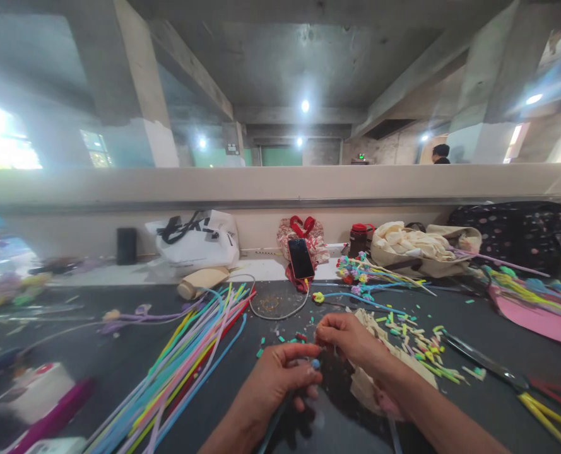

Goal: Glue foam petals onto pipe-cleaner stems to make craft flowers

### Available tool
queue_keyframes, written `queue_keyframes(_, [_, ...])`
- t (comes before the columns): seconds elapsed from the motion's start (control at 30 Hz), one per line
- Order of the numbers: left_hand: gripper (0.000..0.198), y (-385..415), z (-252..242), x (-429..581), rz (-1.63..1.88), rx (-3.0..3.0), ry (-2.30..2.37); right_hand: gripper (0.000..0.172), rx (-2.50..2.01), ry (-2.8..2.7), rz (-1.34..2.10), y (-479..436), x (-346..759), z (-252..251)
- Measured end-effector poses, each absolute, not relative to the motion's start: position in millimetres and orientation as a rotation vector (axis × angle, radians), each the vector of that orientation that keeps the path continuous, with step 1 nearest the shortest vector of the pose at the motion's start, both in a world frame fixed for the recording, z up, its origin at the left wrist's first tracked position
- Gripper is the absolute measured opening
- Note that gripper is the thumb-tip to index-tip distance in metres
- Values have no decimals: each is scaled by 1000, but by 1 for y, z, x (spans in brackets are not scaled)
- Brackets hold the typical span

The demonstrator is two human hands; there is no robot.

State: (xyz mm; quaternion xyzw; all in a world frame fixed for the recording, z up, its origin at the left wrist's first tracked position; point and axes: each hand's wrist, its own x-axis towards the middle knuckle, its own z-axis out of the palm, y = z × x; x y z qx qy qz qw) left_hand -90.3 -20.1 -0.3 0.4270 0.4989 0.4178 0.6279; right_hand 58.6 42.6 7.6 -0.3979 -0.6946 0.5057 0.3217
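Fingertip work on blue tip [315, 364], both hands closed up at table edge.
L hand [280, 378] clamped on blue stem [273, 424], tip at its thumb; R hand [351, 340] fingers pinched together just beside tip, contact unclear. Seems mid-shaping; calls for steady fine pinch. Stem bundle [190, 359] left, cut scraps [417, 343] right, phone [301, 258] far.

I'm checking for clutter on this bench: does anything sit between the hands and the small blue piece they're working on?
Nothing visible does. The left hand pinches the blue piece at its fingertips, and the right hand is pinched just above it. Cut scraps lie off to the right.
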Motion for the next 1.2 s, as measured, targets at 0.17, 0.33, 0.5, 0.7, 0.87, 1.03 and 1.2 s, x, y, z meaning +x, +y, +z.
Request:
queue_keyframes(0.17, [31,-19,-4,-91,944,1057,1137,15,-943,-1960,1311,40,59,8])
queue_keyframes(0.33, [25,-20,-1,-91,909,1100,1114,11,-894,-2142,860,28,56,11])
queue_keyframes(0.5, [18,-22,1,-91,901,1111,1117,9,-927,-2224,708,24,55,13])
queue_keyframes(0.7, [21,-23,3,-91,973,1029,1159,15,-966,-2214,934,39,61,10])
queue_keyframes(0.87, [24,-23,13,-100,1156,933,1139,18,-1098,-2183,701,53,75,14])
queue_keyframes(1.03, [17,-24,15,-104,1235,846,1103,27,-1154,-2259,529,58,77,8])
queue_keyframes(1.2, [20,-20,9,-108,1252,863,1062,10,-1162,-2246,452,62,78,0])
